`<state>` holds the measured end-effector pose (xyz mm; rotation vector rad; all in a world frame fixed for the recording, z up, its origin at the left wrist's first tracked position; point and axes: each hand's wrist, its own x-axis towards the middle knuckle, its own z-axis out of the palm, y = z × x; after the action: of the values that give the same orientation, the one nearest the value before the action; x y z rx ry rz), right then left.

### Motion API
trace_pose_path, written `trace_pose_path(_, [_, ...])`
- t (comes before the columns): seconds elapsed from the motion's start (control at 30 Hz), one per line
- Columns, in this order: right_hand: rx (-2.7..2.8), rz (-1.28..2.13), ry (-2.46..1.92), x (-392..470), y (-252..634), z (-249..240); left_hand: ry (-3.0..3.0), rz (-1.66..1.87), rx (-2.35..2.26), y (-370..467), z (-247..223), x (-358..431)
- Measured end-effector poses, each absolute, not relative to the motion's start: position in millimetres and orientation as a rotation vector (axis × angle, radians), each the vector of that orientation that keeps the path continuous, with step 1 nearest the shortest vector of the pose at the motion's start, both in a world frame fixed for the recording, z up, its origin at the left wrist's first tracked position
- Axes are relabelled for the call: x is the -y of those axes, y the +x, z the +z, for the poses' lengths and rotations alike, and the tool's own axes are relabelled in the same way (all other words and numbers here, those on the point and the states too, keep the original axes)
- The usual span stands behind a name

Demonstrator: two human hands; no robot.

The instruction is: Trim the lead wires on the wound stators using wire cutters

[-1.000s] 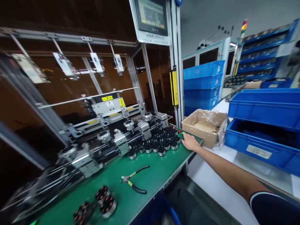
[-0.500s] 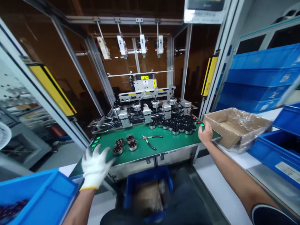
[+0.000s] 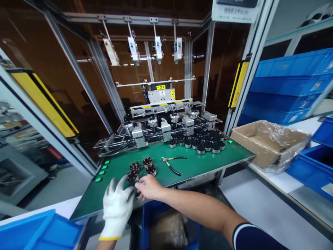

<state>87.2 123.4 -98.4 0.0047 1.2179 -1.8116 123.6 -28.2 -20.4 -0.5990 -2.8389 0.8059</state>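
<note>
Both hands met at the near edge of the table [image 3: 182, 163]. Left hand [image 3: 117, 205], in a white glove, lay with fingers spread and held nothing; its grip was open, fingertips just short of the nearest wound part [image 3: 131, 177]. Right hand [image 3: 148, 187], bare, curled loosely beside the glove; whether it pinched anything I could not tell. Three wound parts [image 3: 142, 168] sat in a tight cluster just beyond both hands, close to the table's front edge. With the hands so crowded, a careless sweep could likely knock one part against another or off the edge into the blue bin [image 3: 161, 222] below. Pliers [image 3: 173, 163] lay a little farther right, apart from the cluster. Farther back stood a group of black parts [image 3: 203, 140] before the machine [image 3: 166, 119]. A lined box [image 3: 267, 142] sat off to the right.
</note>
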Motion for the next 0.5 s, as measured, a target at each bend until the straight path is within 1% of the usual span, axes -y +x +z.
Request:
trace_pose_path(0.1, [-1.298, -1.754, 0.05, -106, 72, -93, -0.709, 0.778, 2.786, 126, -22, 33])
trace_pose_path(0.2, [-1.517, -1.758, 0.116, -97, 68, -96, -0.883, 0.635, 2.806, 122, -19, 37])
trace_pose_path(0.3, [-1.468, -1.762, 0.198, -87, 68, -101, -0.948, 0.537, 2.786, 108, -10, 41])
trace_pose_path(0.4, [-1.32, -1.755, 0.2, -79, 66, -107, -0.94, 0.742, 2.72, 89, -4, 47])
trace_pose_path(0.43, [-1.301, -1.748, 0.172, -80, 64, -109, -0.934, 0.81, 2.758, 83, -4, 49])
trace_pose_path(0.5, [-1.293, -1.735, 0.101, -86, 61, -112, -0.847, 0.896, 2.985, 70, -6, 49])
